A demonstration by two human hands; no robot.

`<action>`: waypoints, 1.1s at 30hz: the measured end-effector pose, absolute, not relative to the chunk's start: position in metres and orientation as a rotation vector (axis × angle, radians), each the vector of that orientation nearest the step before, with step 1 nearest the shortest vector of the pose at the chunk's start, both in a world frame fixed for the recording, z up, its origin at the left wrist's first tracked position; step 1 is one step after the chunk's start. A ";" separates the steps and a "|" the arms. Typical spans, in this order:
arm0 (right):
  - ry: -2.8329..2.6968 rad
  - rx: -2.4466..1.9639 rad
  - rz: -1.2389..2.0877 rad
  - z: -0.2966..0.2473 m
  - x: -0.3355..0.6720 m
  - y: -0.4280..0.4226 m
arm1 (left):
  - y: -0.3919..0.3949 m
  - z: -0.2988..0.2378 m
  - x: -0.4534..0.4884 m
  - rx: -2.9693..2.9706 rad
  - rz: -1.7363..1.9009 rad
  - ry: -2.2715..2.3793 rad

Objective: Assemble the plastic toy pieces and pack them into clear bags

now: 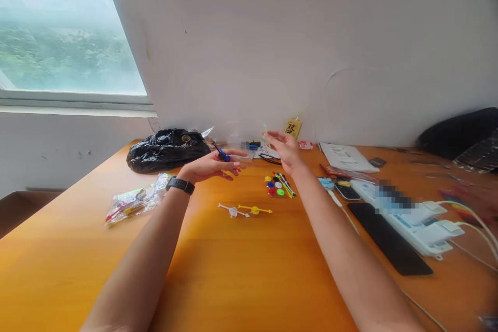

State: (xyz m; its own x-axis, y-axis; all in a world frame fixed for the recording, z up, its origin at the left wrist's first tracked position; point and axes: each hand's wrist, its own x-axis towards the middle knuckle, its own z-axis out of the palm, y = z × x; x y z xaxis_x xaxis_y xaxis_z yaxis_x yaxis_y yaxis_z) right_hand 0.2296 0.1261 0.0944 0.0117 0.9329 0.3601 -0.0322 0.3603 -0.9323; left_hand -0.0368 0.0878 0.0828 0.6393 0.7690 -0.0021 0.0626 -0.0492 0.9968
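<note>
My left hand (212, 166), with a black watch on the wrist, is raised above the orange table (241, 270) and pinches a small blue plastic piece (222, 154). Held up farther right, my right hand (286, 148) grips a thin green stick (265, 130) between its fingertips. Under the right hand lies a pile of small coloured discs and sticks (278, 185). Two assembled pieces, a white one (233, 211) and a yellow one (254, 210), rest on the table nearer me.
A black plastic bag (167, 149) sits at the back left, a clear packet of parts (136, 202) in front of it. To the right are a power strip with plugs (412, 218), a black phone (389, 238), cables and papers (346, 156). A window is at the upper left.
</note>
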 end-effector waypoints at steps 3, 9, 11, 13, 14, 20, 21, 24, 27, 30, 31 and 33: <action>-1.311 -0.892 0.812 0.117 0.239 0.118 | 0.092 0.071 -0.028 1.521 0.588 0.719; -1.462 -0.717 0.689 0.151 0.233 0.086 | 0.091 0.066 -0.012 1.658 0.503 0.794; -1.563 -0.697 0.681 0.155 0.227 0.076 | 0.088 0.069 -0.009 1.691 0.462 0.804; -1.691 -0.697 0.700 0.157 0.221 0.068 | 0.086 0.073 -0.007 1.696 0.438 0.803; -1.750 -0.705 0.704 0.157 0.218 0.065 | 0.085 0.074 -0.007 1.693 0.435 0.801; -1.945 -0.860 0.386 0.156 0.212 0.057 | 0.086 0.073 -0.009 1.658 0.438 0.774; -1.953 -0.887 0.323 0.155 0.212 0.058 | 0.087 0.072 -0.009 1.666 0.445 0.761; -1.951 -0.932 0.232 0.153 0.214 0.062 | 0.092 0.069 -0.008 1.740 0.479 0.752; -1.945 -0.953 0.224 0.149 0.215 0.067 | 0.094 0.069 -0.006 1.839 0.495 0.786; -1.937 -0.996 0.186 0.147 0.215 0.068 | 0.095 0.069 -0.003 1.886 0.494 0.799; -1.945 -1.003 0.173 0.146 0.214 0.068 | 0.095 0.069 -0.003 1.894 0.498 0.802; -1.996 -0.987 0.153 0.146 0.214 0.066 | 0.095 0.069 -0.004 1.914 0.508 0.811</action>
